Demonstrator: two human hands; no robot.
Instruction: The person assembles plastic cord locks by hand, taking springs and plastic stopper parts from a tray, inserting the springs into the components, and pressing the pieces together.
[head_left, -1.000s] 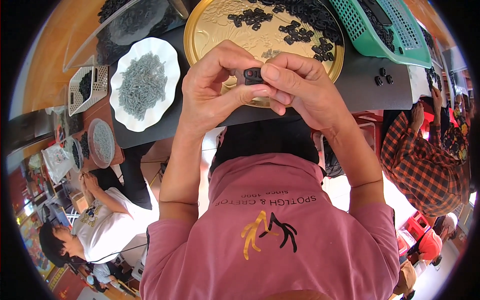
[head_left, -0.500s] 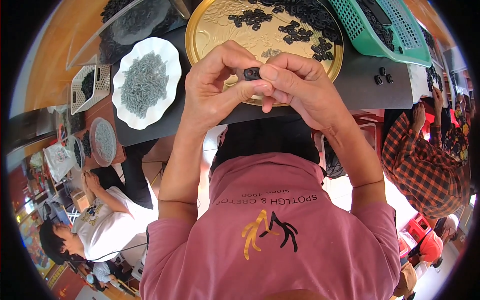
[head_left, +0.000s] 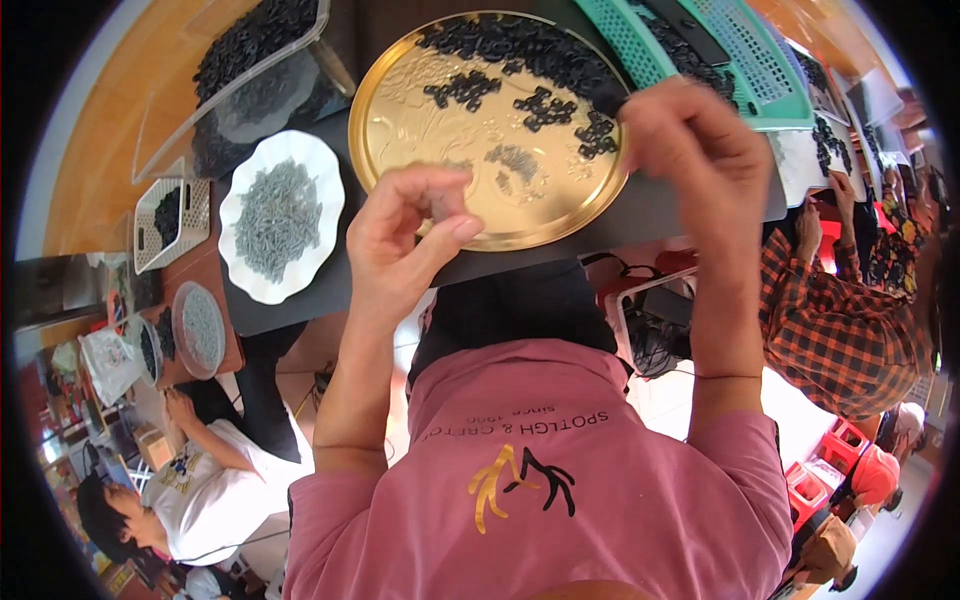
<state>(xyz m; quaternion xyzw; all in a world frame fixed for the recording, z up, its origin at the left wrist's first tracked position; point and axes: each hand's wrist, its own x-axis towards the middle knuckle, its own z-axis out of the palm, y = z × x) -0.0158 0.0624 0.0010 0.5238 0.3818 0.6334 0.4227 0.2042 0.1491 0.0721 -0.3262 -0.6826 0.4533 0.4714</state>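
Note:
My left hand (head_left: 408,235) is held over the near left rim of the round gold tray (head_left: 415,225). Its thumb and forefinger stand apart, and no object shows between them. Over the tray's right edge my right hand (head_left: 695,150) is smeared by motion. A dark blur lies at its fingertips, and whether they grip a piece cannot be made out. Small black plastic parts (head_left: 520,45) cover the tray's far side, with smaller clusters (head_left: 462,90) nearer. Small grey pieces (head_left: 512,160) are scattered at the tray's middle.
A scalloped white plate (head_left: 330,225) of small grey pieces stands left of the tray. Behind it is a clear bin (head_left: 240,100) holding black parts. A green basket (head_left: 780,80) stands at the right. People sit on both sides, including one in a checked shirt (head_left: 840,320).
The hands were together around a small black part and have separated. The right hand moved right and up; the left stayed near the tray's front. The whole view has shifted slightly.

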